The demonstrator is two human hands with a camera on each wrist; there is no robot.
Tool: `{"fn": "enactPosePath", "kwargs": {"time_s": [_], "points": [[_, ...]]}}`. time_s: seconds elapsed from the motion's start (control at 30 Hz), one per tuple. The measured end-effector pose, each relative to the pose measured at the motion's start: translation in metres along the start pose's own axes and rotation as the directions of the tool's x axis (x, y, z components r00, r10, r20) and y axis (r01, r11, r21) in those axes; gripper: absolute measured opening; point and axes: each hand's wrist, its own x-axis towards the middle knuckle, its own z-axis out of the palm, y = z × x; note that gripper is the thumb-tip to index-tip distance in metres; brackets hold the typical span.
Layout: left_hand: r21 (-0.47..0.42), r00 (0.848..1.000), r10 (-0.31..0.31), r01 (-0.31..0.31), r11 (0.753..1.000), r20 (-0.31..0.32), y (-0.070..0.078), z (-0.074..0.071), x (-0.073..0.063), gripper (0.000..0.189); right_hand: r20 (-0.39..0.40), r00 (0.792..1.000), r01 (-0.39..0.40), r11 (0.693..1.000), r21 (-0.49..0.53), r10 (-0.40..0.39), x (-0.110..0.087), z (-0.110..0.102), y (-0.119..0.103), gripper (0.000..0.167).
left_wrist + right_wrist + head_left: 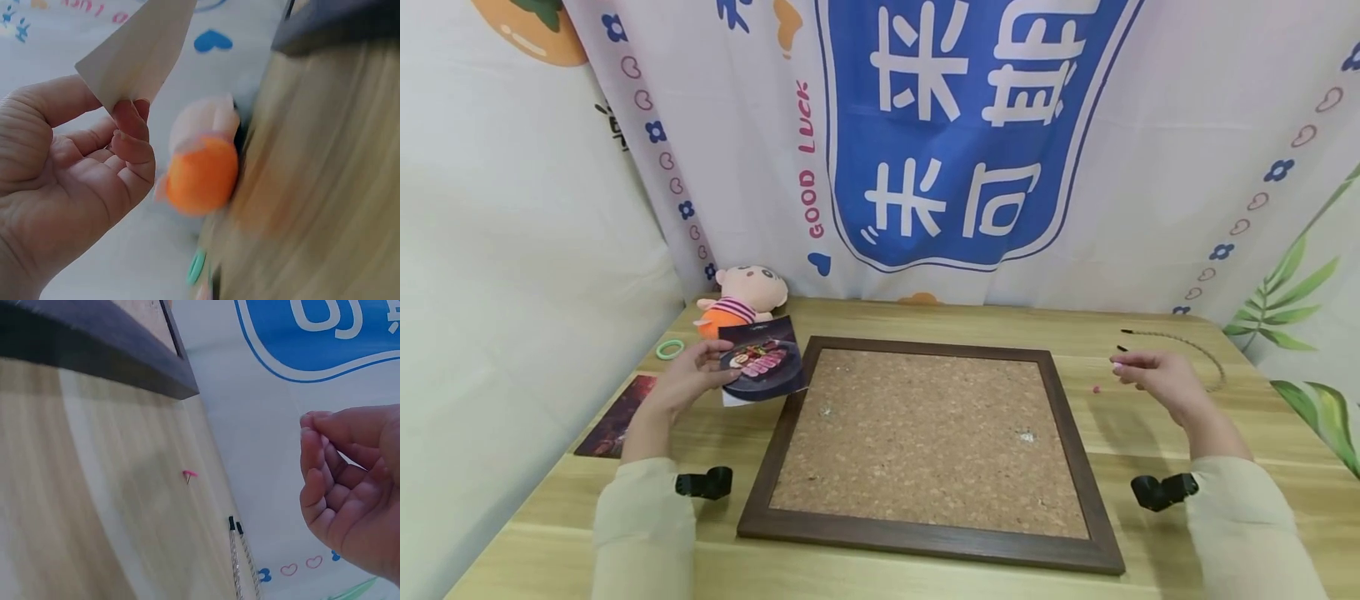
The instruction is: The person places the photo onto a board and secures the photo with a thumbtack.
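Observation:
My left hand pinches a printed photo card showing sliced meat on a dark plate. Its pale back faces the left wrist view. The card is raised beside the left edge of a corkboard in a dark brown frame. Off the board's right side, my right hand is above the table with thumb and fingertips pinched together. A small pink pushpin shows at those fingertips, mostly hidden by them. Another pink pushpin lies on the table near that hand.
A second dark reddish card lies at the table's left, partly behind the left forearm. Near it are a green ring and a plush doll. A twisted cord with black tips curves at the back right.

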Motion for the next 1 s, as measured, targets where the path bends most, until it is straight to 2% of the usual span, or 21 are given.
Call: {"fn": "enactPosePath", "kwargs": {"time_s": [0.17, 0.33, 0.57, 0.83, 1.0], "points": [[-0.102, 0.997, 0.057, -0.051, 0.993, 0.058, 0.014, 0.025, 0.018, 0.056, -0.013, 1.0, 0.01, 1.0, -0.002, -0.01, 0.004, 0.006, -0.015, 0.047], [-0.183, 0.991, 0.067, -0.044, 0.982, 0.119, 0.031, 0.058, 0.034, 0.054, -0.024, 0.999, 0.025, 0.999, 0.037, -0.024, 0.011, 0.016, -0.022, 0.044], [-0.268, 0.985, 0.084, -0.041, 0.962, 0.15, 0.056, 0.109, 0.051, 0.051, -0.021, 1.0, 0.02, 0.996, 0.082, -0.018, 0.022, 0.025, -0.037, 0.046], [-0.244, 0.971, 0.09, -0.034, 0.969, 0.222, 0.067, 0.162, 0.067, 0.047, -0.06, 0.995, 0.088, 0.978, 0.19, -0.078, 0.037, 0.038, -0.058, 0.038], [-0.22, 0.962, 0.11, -0.054, 0.974, 0.252, 0.074, 0.188, 0.071, 0.046, -0.063, 0.997, 0.056, 0.981, 0.185, -0.045, 0.044, 0.044, -0.069, 0.042]]}}
